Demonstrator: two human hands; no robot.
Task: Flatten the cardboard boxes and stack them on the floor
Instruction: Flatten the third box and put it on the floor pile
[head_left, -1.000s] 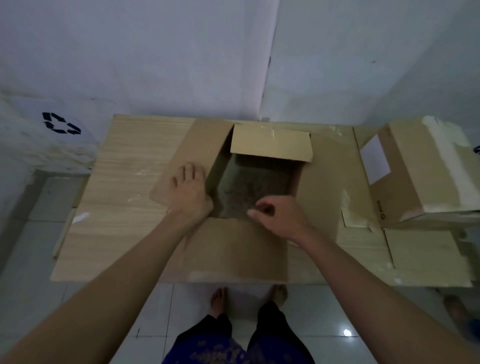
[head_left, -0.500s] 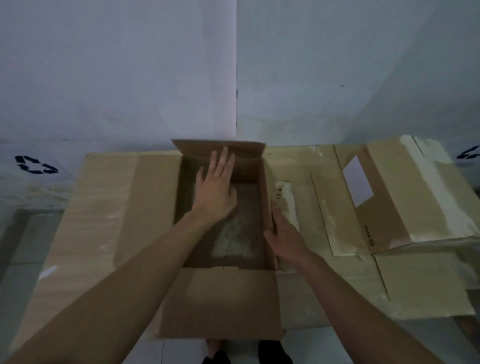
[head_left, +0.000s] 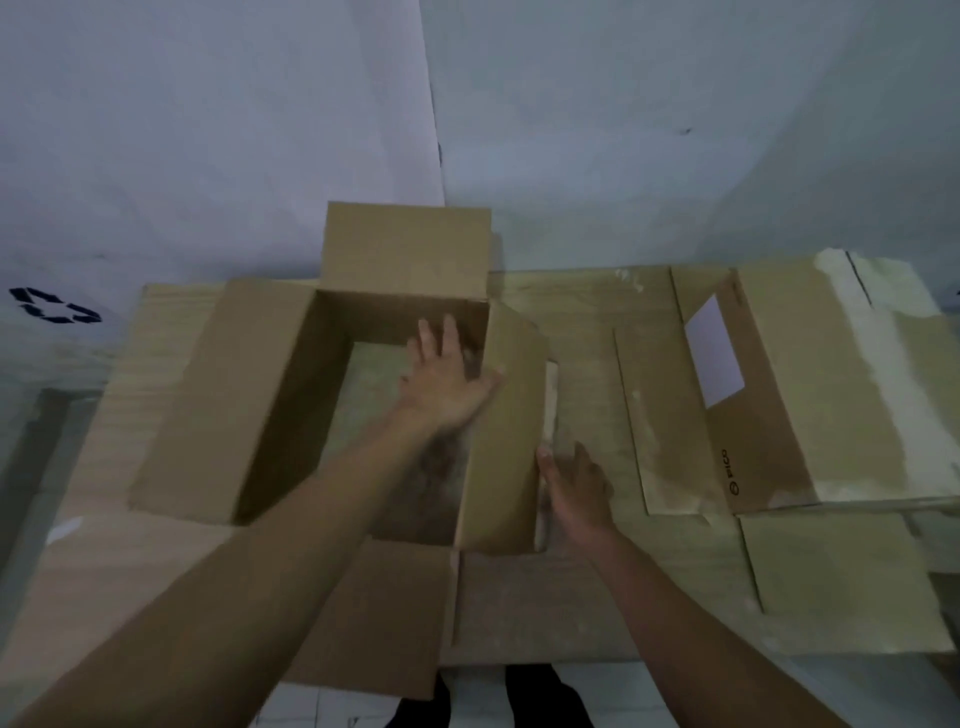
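Evidently, flattening was barely begun — the open cardboard box (head_left: 332, 405) stood unflattened on the wooden table (head_left: 582, 312), flaps splayed; a second box (head_left: 810, 395) lay right of it. Left hand (head_left: 447, 384) reached inside the open box, fingers spread against its right wall. Right hand (head_left: 576, 486) braced outside that wall — fingers apart.

Left hand (head_left: 447, 384) spread flat with fingers extended, right hand (head_left: 576, 488) open, both forearms outstretched

The left forearm (head_left: 291, 525) hides part of the open brown cardboard box (head_left: 270, 405) floor. The taped brown cardboard box with white label (head_left: 810, 395) is cut off at the right edge. Its small printed logo is unreadable.
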